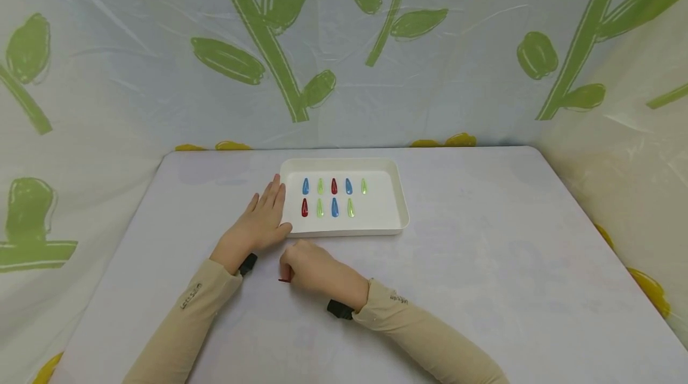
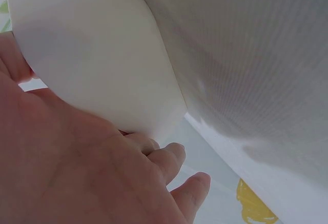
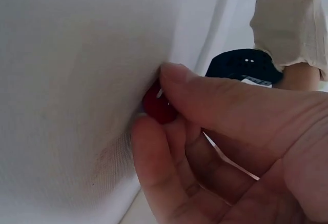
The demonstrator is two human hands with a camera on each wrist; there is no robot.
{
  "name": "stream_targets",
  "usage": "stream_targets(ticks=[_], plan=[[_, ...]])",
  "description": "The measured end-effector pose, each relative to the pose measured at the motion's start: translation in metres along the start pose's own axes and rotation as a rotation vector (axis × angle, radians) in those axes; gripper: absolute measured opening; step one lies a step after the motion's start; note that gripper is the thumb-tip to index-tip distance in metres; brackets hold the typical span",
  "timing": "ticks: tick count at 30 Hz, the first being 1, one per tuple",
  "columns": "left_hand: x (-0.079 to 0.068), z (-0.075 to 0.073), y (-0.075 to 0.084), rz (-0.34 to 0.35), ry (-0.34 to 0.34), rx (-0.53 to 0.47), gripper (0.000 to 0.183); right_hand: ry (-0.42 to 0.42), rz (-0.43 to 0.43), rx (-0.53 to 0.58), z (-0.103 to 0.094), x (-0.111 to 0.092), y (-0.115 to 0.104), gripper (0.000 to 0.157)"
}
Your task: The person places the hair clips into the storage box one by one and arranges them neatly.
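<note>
My right hand (image 1: 312,267) pinches a red snap hair clip (image 3: 160,105) between thumb and fingers, low over the table in front of the white tray (image 1: 380,208). In the head view only a thin red edge of that clip shows below the fingers. My left hand (image 1: 261,224) lies along the tray's left side, its fingers straight against the wall and the thumb at the front left corner. Inside the tray, blue, green and red clips lie upright in two rows. A red clip (image 1: 304,208) starts the front row at left, and a green clip (image 1: 351,208) ends it.
The pale cloth-covered table (image 1: 484,252) extends around the tray on all sides. Behind it hangs a light curtain (image 1: 457,85) printed with green leaves and yellow flowers. A dark band (image 3: 241,67) is on the left wrist.
</note>
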State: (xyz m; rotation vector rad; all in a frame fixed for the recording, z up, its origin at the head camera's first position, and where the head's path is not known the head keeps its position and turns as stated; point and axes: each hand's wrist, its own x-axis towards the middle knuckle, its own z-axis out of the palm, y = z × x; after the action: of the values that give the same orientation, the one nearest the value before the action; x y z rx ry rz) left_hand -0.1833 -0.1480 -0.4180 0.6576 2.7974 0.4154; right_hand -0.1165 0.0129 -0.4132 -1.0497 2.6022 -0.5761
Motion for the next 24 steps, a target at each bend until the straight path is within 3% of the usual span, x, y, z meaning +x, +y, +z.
stream_targets(ticks=[8,24], plan=[[0.004,0.006,-0.005,-0.007,-0.019,0.013,0.084,-0.054,0.009,-0.018,-0.002,-0.004,0.001,0.021],[0.000,0.003,-0.001,-0.008,0.001,0.008,0.082,-0.129,0.073,-0.054,-0.017,-0.022,0.009,0.027]])
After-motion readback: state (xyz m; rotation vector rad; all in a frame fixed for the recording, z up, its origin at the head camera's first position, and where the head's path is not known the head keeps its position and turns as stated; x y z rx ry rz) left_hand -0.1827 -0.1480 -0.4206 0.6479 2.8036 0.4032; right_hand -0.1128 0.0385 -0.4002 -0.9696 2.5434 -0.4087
